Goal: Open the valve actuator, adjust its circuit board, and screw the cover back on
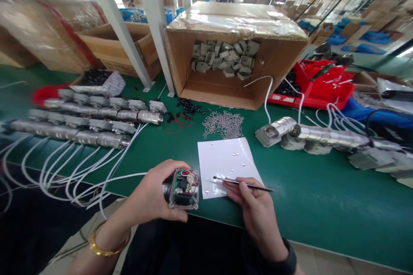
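Gripped in the left hand (154, 191) over the counter (306, 206) edge, the open housing (183, 189) looks rigid and weighty; hold its shell, since the exposed wires seem fragile. Right hand (254, 206) pinches a thin pick (241, 183), its tip on white paper (226, 159).

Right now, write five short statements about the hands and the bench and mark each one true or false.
1. The left hand holds a small open grey housing with coloured wires inside. True.
2. The right hand holds a pair of scissors. False: it holds a thin dark metal probe.
3. The probe's tip lies over the white paper sheet. True.
4. The open brown cardboard box lying on its side is empty. False: grey blocks are piled inside.
5. The bench top is covered in red. False: it is green.
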Motion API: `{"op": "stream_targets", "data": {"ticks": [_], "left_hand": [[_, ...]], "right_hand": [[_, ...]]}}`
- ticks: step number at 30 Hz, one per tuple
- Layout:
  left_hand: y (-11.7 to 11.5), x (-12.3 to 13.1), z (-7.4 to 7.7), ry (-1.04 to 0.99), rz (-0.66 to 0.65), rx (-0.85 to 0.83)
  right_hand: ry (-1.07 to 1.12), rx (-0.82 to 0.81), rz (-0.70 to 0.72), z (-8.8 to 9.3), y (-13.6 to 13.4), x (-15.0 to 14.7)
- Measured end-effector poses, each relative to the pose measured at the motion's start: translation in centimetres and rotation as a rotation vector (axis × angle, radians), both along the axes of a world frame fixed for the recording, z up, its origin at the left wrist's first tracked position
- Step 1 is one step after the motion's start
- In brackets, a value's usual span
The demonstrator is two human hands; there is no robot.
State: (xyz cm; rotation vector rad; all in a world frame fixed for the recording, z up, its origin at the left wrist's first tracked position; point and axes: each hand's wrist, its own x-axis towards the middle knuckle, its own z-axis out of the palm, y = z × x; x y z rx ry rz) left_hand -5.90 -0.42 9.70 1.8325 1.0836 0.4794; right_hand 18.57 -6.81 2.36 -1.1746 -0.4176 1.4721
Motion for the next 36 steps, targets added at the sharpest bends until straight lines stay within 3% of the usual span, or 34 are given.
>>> {"op": "stream_targets", "data": {"ticks": [2, 5, 8, 10, 17, 36], "left_hand": [[0.5, 1.2, -0.8, -0.006, 0.095, 0.145], [1.1, 3.2, -3.4, -0.102, 0.181, 0.284], [1.2, 4.4, -5.7, -0.189, 0.23, 0.303], [1.1, 4.6, -6.3, -0.215, 0.251, 0.265], [0.9, 4.4, -6.0, -0.25, 0.278, 0.185], [1.1, 4.5, -6.0, -0.286, 0.288, 0.161]], "right_hand": [[0.124, 0.05, 0.006, 1.2, 1.4, -0.2], [0.226, 0.096, 0.048, 3.3, 3.4, -1.4], [0.223, 0.123, 0.066, 4.6, 4.8, -2.6], [0.185, 0.153, 0.068, 4.7, 5.3, -3.1], [0.002, 0.183, 0.083, 4.5, 5.5, -3.2], [-0.187, 0.212, 0.116, 4.7, 5.9, -3.4]]}}
